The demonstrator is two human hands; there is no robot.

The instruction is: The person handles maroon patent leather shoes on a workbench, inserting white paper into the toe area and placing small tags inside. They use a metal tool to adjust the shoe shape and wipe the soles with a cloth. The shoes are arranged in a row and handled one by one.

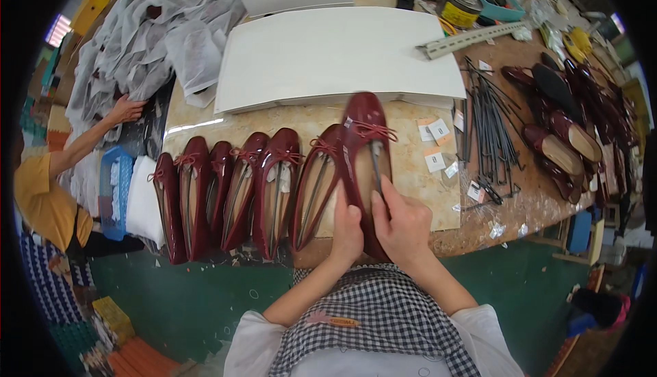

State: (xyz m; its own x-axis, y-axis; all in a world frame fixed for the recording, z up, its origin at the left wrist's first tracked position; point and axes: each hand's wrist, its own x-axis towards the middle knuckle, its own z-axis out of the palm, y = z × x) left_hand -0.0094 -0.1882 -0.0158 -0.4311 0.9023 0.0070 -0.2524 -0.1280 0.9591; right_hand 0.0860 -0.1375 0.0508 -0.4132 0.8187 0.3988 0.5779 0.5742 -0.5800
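Observation:
A shiny burgundy ballet flat (361, 113) with a bow points away from me above the table edge. My left hand (348, 232) is closed around its left side near the heel. My right hand (405, 225) is at the shoe's opening, its fingers closed on a dark thin rod (376, 163) that runs lengthwise inside toward the toe. White stuffing shows at the rod's far end. Just left of my hands, another burgundy flat (319, 154) lies with a rod in it. Several more flats (277, 148) continue that row leftward, at least some with rods and white stuffing.
Loose dark rods (489, 127) and small white tags (434, 160) lie to the right. More burgundy shoes (558, 148) are piled beyond them. A large white box (328, 52) stands ahead. At left, a co-worker's hand (126, 110) touches crumpled white tissue paper (137, 42) near a blue basket (114, 185).

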